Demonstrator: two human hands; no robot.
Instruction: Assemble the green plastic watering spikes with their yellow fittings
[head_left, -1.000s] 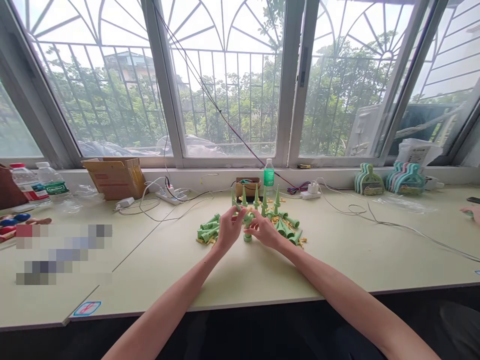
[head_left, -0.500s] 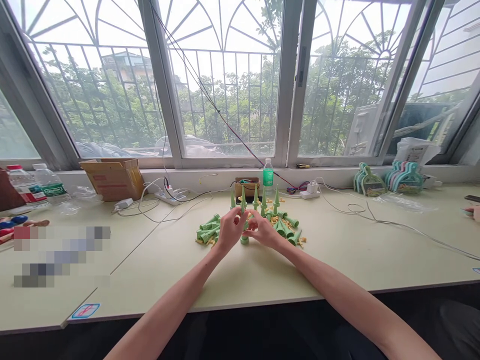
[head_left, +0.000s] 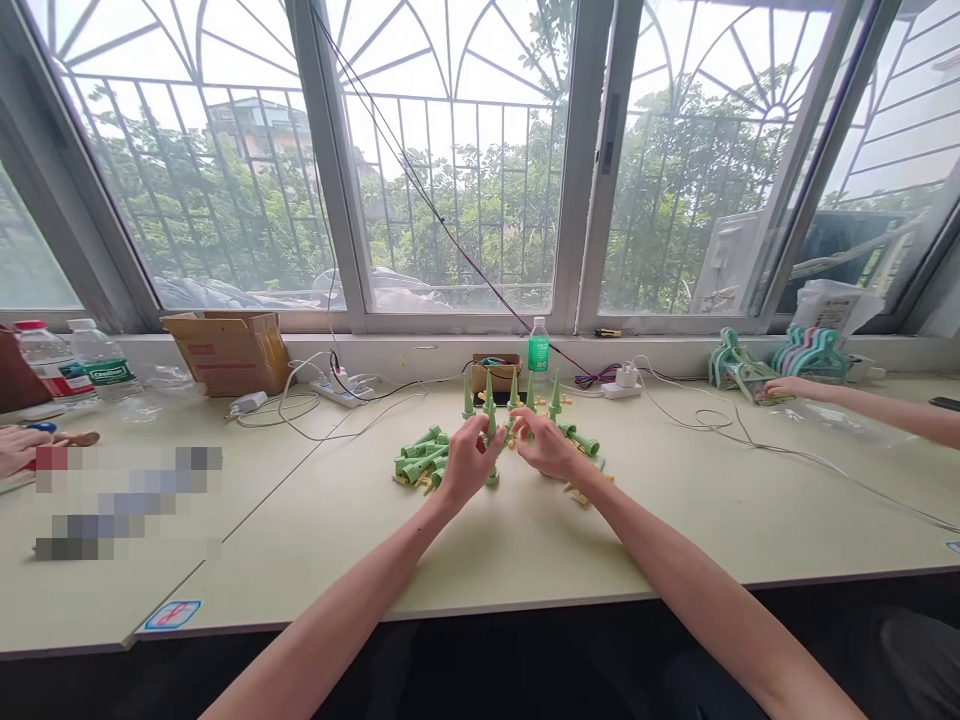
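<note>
My left hand is closed around a light green toy tower with a pointed cone top, held upright, its round base showing below my fingers. Just to its right, my right hand has its fingers curled together near small yellow pieces; whatever sits between the fingertips is too small to make out. Behind both hands stand several more green cone-topped towers. Loose green tubes lie to the left. More green pieces and yellow connectors lie to the right, partly covered by my right hand.
A small cardboard box and a green-labelled bottle stand behind the towers. Power strips and cables run along the back. At right, another person's hand touches green hanger-shaped items. Another person's hand is at far left.
My right hand has moved right, away from the tower in my left hand. A co-worker's arm has reached in from the right, and another person's hand has appeared at far left.
</note>
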